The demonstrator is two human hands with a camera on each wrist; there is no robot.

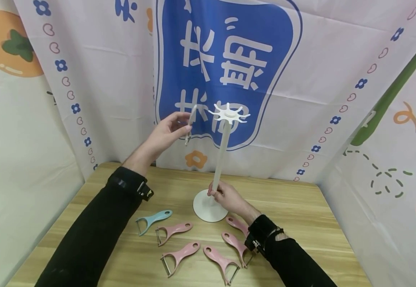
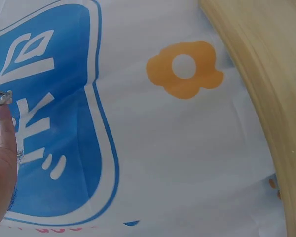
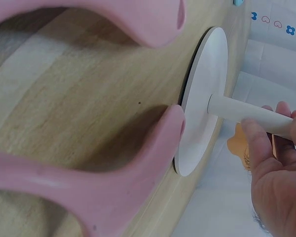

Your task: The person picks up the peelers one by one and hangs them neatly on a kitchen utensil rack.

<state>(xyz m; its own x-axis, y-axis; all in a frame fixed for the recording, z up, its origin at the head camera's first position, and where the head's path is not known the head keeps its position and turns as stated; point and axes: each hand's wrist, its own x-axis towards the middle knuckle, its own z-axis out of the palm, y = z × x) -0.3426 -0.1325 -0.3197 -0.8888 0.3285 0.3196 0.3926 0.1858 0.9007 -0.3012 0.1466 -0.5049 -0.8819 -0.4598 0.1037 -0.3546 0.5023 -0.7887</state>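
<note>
In the head view my left hand (image 1: pixel 170 129) is raised and pinches a pale peeler (image 1: pixel 192 116), seen nearly edge-on, between thumb and fingers. Only its end and a bit of metal blade show in the left wrist view, at the left edge. Just right of it stands a white rack (image 1: pixel 222 155), with a ring of curved hooks (image 1: pixel 229 113) on top and nothing hung on them. Low on the pole, just above the round base (image 1: pixel 208 209), my right hand (image 1: pixel 231 197) grips the rack. The right wrist view shows its fingers around the pole (image 3: pixel 237 111).
On the wooden table (image 1: pixel 283 207) lie a light blue peeler (image 1: pixel 157 217) and several pink peelers (image 1: pixel 184 253), in front of the base. One pink peeler (image 3: pixel 158 143) has its handle end close by the base. A printed cloth (image 1: pixel 129 99) hangs behind the table.
</note>
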